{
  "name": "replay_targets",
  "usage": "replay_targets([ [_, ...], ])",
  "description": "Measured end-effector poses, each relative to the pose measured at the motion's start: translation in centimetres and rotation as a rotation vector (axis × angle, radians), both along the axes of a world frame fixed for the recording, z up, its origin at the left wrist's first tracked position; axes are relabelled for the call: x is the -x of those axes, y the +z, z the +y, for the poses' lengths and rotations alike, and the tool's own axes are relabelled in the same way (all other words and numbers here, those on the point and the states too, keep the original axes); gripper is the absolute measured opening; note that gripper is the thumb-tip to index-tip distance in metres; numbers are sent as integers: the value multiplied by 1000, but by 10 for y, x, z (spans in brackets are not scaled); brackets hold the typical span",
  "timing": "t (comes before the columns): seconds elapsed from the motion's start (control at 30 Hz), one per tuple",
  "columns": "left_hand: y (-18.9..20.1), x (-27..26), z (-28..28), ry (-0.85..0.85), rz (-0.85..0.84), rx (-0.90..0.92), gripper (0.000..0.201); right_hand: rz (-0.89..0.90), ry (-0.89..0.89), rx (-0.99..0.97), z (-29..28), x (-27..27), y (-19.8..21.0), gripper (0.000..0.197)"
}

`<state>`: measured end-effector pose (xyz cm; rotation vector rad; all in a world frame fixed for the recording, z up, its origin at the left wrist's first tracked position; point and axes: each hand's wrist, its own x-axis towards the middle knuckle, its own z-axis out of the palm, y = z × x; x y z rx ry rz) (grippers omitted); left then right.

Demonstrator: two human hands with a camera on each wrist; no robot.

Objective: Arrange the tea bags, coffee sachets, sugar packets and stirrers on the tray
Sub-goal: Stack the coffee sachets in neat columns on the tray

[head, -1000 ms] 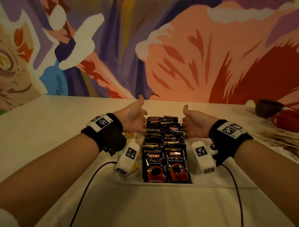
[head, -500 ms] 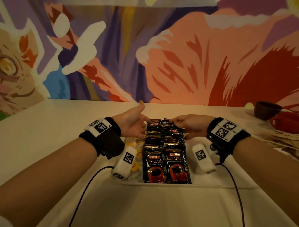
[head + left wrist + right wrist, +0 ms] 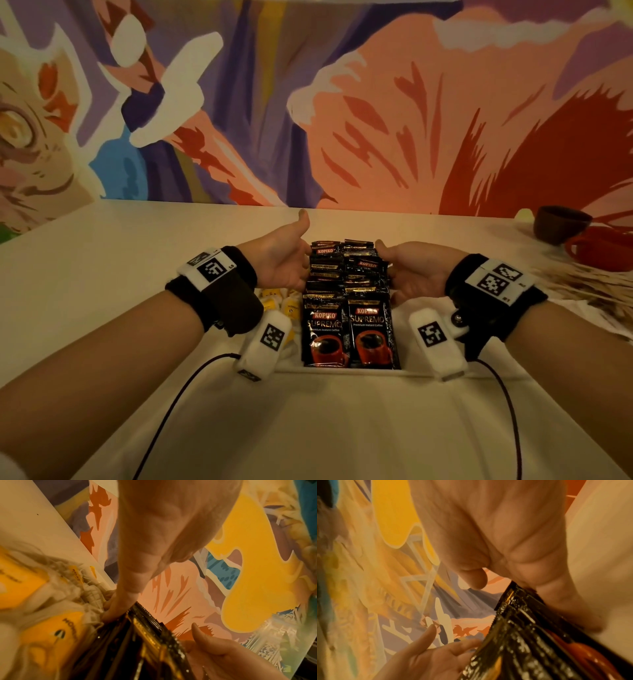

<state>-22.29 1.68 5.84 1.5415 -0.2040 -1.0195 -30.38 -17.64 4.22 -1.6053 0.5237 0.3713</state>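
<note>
Both flat hands, left hand (image 3: 286, 262) and right hand (image 3: 412, 270), squeeze the glossy black foil coffee sachets (image 3: 347, 301); they look light and slippery, so press the side edges.

The head view looks forward and down from above the forearms, taking in the surface (image 3: 102, 260) and mural wall. Each wrist view sits close behind its palm, looking along the fingers. All three share the sachets (image 3: 347, 284) (image 3: 145, 642) (image 3: 530, 635).
</note>
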Motion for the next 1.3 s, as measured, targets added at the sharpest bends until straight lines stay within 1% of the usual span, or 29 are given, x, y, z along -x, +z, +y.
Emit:
replay_targets([
  [0.1,2,5,5,41,12,20,89,-32,-31,-9,-3,4,-3,40],
  [0.2,5,8,14,50,15,31,87,-39,1,-27,-4,12,-6,46],
  [0.33,9,20,16,-5,54,83,86,-93,27,-39,8,18,-8,42],
  [0.53,4,30,22,47,32,88,83,-119,-19,-50,19,31,-5,41],
  [0.67,-2,41,23,-12,42,97,72,-144,1,-98,26,38,-7,42],
  [0.73,-2,47,22,10,20,82,66,-150,-13,-134,30,41,-7,42],
  [0.8,-2,47,26,48,-3,80,70,-148,-32,-125,30,45,-4,41],
  [0.87,-2,47,30,40,10,89,79,-141,-52,-110,31,51,-2,39],
  [0.9,-2,48,31,33,10,94,78,-137,-63,-125,32,53,-3,40],
  [0.97,-2,52,31,32,13,101,72,-136,-79,-175,37,55,-7,44],
  [1.07,0,60,29,16,1,110,70,-144,-101,-204,44,58,-11,44],
  [1.13,-1,60,29,5,-1,114,68,-147,-98,-203,45,61,-10,42],
  [1.3,-7,63,26,-32,-2,85,53,-120,-80,-198,54,65,-13,32],
])
